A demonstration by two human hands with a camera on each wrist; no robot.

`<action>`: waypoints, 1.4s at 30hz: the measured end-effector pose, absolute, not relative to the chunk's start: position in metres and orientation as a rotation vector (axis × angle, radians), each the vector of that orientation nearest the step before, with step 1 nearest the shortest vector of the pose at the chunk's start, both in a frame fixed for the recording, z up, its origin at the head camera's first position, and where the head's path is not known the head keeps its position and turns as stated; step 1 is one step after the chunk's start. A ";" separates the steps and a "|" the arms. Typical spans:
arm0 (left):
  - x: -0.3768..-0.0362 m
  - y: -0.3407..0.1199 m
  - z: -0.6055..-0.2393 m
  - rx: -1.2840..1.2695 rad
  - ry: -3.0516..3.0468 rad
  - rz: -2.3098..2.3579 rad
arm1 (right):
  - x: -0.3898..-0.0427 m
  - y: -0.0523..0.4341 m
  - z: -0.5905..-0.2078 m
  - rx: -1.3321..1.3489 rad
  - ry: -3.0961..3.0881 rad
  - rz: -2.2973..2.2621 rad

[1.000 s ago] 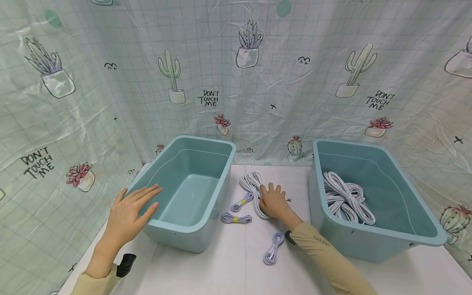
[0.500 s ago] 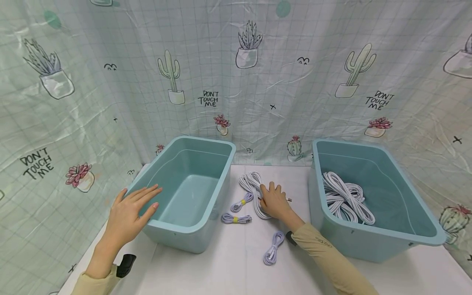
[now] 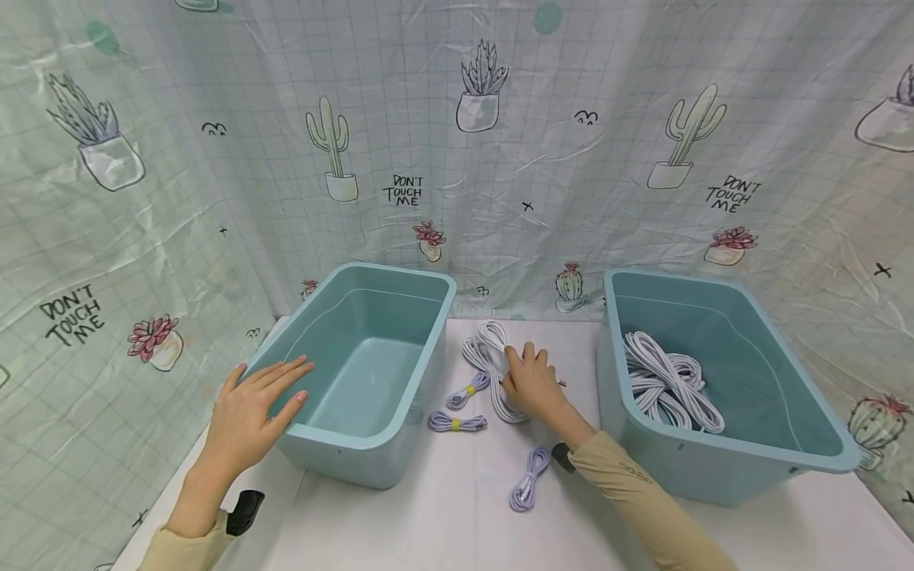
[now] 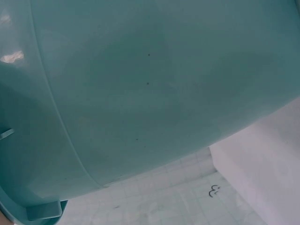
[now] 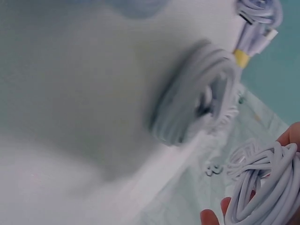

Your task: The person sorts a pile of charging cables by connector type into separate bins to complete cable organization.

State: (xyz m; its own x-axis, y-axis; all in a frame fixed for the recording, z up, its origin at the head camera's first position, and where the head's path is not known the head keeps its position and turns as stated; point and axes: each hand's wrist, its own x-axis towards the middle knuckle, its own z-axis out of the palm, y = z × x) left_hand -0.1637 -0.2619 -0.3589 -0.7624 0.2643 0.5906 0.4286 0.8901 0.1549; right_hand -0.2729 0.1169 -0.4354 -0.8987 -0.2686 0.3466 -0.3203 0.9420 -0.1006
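Note:
My left hand (image 3: 253,408) lies flat with straight fingers on the near-left rim of an empty teal bin (image 3: 371,440); the left wrist view is filled by that bin's wall (image 4: 140,93). Between the two bins my right hand (image 3: 531,388) grips a coil of white cable (image 3: 485,349) on the white table. In the right wrist view the fingertips (image 5: 211,218) curl round the white coil (image 5: 262,187). A second teal bin (image 3: 721,452) on the right holds a heap of white cable (image 3: 667,381).
Two small purple cable bundles with yellow ties (image 3: 467,390) (image 3: 457,423) lie beside the left bin, and a third purple bundle (image 3: 528,480) lies nearer me. One tied bundle (image 5: 197,93) shows in the right wrist view. A cactus-print curtain (image 3: 500,159) hangs behind.
My right hand has closed on the white coil and shifted slightly away from me, raising the coil's far end. The left hand has not moved.

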 end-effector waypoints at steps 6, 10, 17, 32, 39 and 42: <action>-0.164 -0.262 -0.359 -0.499 -2.476 -0.372 | -0.266 0.120 -0.420 0.410 -2.779 0.255; -0.164 -0.262 -0.360 -0.498 -2.479 -0.371 | -0.261 0.123 -0.411 0.405 -2.759 0.266; -0.165 -0.263 -0.361 -0.502 -2.479 -0.379 | -0.255 0.127 -0.397 0.407 -2.691 0.315; -0.166 -0.263 -0.361 -0.506 -2.477 -0.373 | -0.239 0.131 -0.352 0.426 -2.555 0.254; -0.166 -0.264 -0.361 -0.508 -2.478 -0.373 | -0.227 0.130 -0.338 0.453 -2.508 0.187; -0.167 -0.264 -0.361 -0.507 -2.473 -0.379 | -0.220 0.129 -0.331 0.466 -2.471 0.169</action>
